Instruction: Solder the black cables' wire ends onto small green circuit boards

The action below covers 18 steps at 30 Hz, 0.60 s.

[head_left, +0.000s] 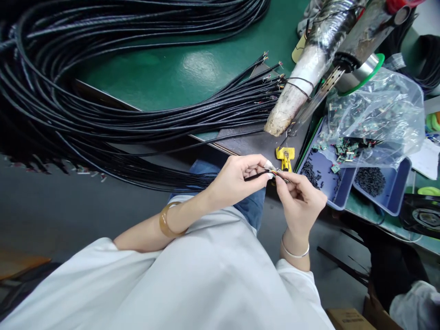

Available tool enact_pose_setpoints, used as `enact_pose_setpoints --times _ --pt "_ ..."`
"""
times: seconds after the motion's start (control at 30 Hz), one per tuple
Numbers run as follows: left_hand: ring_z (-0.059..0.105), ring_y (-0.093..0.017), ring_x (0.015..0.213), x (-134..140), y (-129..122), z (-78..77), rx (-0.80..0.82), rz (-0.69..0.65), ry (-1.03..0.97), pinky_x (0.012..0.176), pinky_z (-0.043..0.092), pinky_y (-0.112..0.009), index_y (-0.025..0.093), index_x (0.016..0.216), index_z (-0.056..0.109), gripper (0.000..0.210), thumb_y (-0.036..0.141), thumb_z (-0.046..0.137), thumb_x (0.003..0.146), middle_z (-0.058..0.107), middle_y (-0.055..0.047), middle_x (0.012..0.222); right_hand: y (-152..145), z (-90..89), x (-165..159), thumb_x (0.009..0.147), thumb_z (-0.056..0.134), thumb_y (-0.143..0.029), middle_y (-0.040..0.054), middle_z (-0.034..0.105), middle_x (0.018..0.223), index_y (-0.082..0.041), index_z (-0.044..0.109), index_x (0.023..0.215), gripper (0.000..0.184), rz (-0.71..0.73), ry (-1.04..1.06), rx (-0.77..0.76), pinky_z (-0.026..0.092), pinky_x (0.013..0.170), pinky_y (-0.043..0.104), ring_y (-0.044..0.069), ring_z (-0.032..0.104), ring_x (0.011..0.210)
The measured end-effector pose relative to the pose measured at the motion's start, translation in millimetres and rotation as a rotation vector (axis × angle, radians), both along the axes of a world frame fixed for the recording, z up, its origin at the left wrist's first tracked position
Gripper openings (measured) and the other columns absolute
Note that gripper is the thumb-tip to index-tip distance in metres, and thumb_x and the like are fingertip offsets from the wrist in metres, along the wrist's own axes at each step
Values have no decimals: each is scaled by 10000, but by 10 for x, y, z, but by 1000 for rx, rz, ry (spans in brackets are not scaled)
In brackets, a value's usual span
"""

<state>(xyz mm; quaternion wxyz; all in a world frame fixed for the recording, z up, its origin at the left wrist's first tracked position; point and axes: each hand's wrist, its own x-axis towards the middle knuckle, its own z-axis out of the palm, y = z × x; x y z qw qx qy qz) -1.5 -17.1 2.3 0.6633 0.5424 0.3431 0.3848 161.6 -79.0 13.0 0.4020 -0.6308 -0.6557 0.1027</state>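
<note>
My left hand [233,176] is closed around a black cable [254,176], near its stripped end. Thin coloured wires [274,172] stick out between my fingertips there. Pinched right against those wires is my right hand [300,195]; the small dark piece between its thumb and finger is too little to name. Just beyond the fingertips stands a yellow clamp-like holder [285,153]. Many black cables [172,120] lie in a thick bundle to the left, with stripped ends on the table.
A soldering iron stand [330,85] and a wrapped white tube [292,94] reach over the green table [202,68]. At right, blue trays [338,197] hold short black pieces, beside a plastic bag [381,114] of small circuit boards. A small fan [422,213] sits farther right.
</note>
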Motion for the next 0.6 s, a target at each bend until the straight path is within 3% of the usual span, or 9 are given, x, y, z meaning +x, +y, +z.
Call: enact_pose_setpoints --times 0.23,0.33,0.43,0.6 --pt "594 -83 572 6 -3 -7 18 9 27 547 480 -176 95 851 679 112 202 689 818 658 -16 662 18 -115 -11 916 673 -231 -61 659 703 -229 708 939 42 -12 143 -7 396 474 190 39 483 474" --pt "584 -78 545 23 -8 -18 19 14 40 524 469 -174 102 817 666 93 193 681 811 642 -8 636 29 -148 -15 925 658 -217 -67 633 668 -224 693 936 38 -6 82 13 396 481 193 41 475 466" --pt "568 -71 517 41 -8 -28 -44 5 -18 511 467 -169 115 797 635 88 196 665 818 617 7 604 40 -166 -25 896 690 -188 -79 588 604 -233 695 917 50 -6 -74 128 408 508 194 49 494 477" --pt "547 -58 483 43 25 -15 -172 -11 -78 503 463 -155 126 794 600 111 207 674 812 595 24 557 15 -149 -7 880 718 -183 -68 648 632 -266 725 1046 185 16 -166 227 442 537 204 61 505 485"
